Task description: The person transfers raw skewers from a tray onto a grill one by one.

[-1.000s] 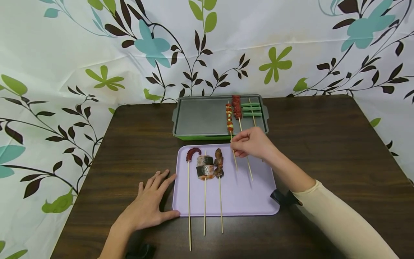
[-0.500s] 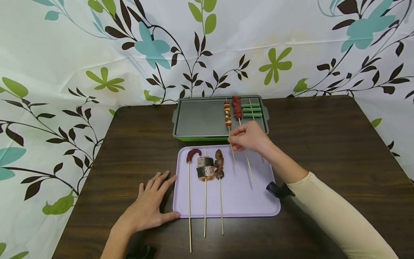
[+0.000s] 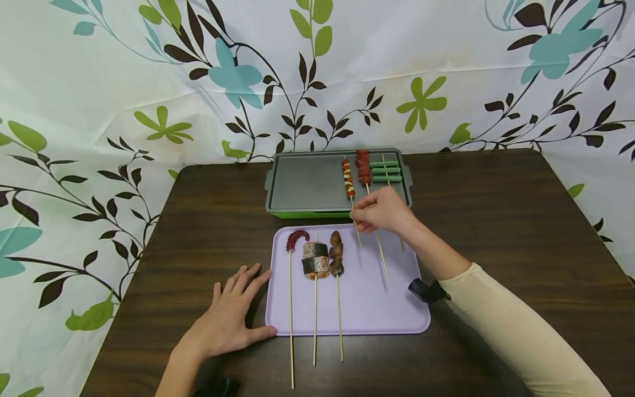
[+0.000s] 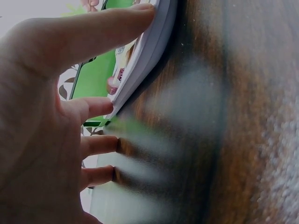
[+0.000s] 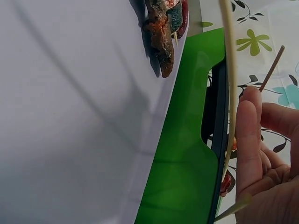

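In the head view my right hand [image 3: 384,210] pinches the stick of a skewer of red and yellow pieces [image 3: 348,179], whose food end overlaps the grey grill plate [image 3: 307,182]. The stick's lower end juts over the lilac tray [image 3: 382,311]; in the right wrist view this stick [image 5: 272,67] shows at the fingertips. On the plate, to the right, lie a red meat skewer [image 3: 363,167] and a skewer of green pieces [image 3: 386,171]. My left hand [image 3: 225,317] spreads on the table, with thumb and index finger at the tray's left edge.
On the tray lie an octopus tentacle skewer [image 3: 296,240], a fish roll skewer [image 3: 315,259] and a brown meat skewer [image 3: 336,253], their sticks passing the near rim. The grill's green base [image 5: 182,154] stands just behind the tray. A patterned cloth [image 3: 342,71] hangs behind the table.
My right hand has moved slightly forward and left over the second, carrying the red and yellow skewer away from the red meat skewer. The left hand stays in place.
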`<state>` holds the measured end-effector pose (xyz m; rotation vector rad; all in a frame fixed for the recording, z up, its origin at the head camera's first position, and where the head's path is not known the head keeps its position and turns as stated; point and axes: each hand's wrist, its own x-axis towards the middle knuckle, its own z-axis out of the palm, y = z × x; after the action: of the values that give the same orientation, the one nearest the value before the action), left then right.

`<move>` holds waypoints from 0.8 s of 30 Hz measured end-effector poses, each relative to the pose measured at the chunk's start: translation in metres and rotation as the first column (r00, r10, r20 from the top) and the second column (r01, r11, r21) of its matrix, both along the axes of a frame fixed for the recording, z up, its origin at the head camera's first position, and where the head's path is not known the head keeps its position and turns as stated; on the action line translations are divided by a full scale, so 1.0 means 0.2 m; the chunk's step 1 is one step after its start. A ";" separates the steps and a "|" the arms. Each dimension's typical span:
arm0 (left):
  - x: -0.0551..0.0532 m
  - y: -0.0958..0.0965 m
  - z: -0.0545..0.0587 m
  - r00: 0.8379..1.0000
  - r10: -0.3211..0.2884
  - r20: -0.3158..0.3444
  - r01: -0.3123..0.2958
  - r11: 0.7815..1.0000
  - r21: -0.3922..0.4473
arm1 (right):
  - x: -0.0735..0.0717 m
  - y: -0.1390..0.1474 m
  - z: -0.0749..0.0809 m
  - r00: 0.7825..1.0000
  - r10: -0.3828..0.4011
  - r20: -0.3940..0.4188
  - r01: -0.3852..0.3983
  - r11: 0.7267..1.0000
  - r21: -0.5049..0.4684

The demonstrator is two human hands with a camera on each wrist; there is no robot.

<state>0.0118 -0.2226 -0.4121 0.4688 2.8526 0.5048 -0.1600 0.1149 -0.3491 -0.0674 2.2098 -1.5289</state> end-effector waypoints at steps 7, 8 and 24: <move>0.00 0.00 0.00 1.000 0.007 0.008 -0.007 1.000 0.002 | 0.00 0.00 -0.01 1.000 -0.025 -0.004 0.025 1.000 0.016; 0.00 0.00 0.00 1.000 0.006 0.008 -0.007 1.000 0.002 | 0.00 0.00 -0.01 0.999 -0.031 -0.008 0.031 0.999 0.022; 0.00 0.00 0.00 1.000 0.008 0.008 -0.008 1.000 -0.005 | 0.03 -0.01 -0.01 0.982 0.030 -0.189 0.008 0.980 0.196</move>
<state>0.0120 -0.2222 -0.4122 0.4537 2.8482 0.4998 -0.1543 0.1136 -0.3515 -0.1716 2.4959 -1.3385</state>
